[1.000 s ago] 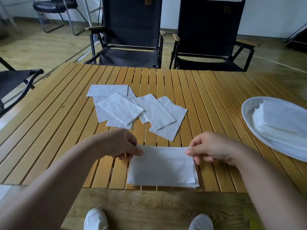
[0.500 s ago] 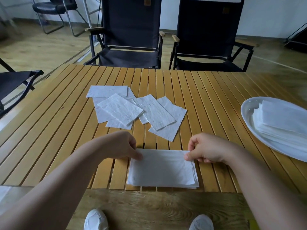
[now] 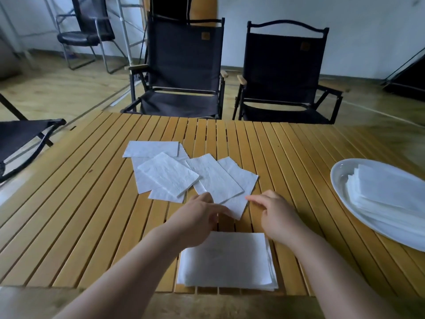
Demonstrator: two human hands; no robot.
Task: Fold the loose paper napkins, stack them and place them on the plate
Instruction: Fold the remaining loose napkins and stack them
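Note:
A stack of folded white napkins (image 3: 226, 261) lies at the table's near edge. Several loose white napkins (image 3: 190, 176) are spread overlapping in the middle of the table. My left hand (image 3: 197, 217) and my right hand (image 3: 274, 215) hover beyond the stack, at the near corner of the closest loose napkin (image 3: 240, 196). The left fingertips are blurred and seem to touch that napkin's near edge. The right hand has its fingers loosely bent and holds nothing. A white oval plate (image 3: 340, 180) at the right carries a pile of folded napkins (image 3: 388, 194).
The slatted wooden table (image 3: 92, 203) has two black folding chairs (image 3: 184, 72) behind its far edge. Another black chair (image 3: 20, 141) stands at the left. The plate hangs partly out of view at the right.
Both hands let go of the top napkin on the near stack and moved forward to the loose napkins. The camera tilted up.

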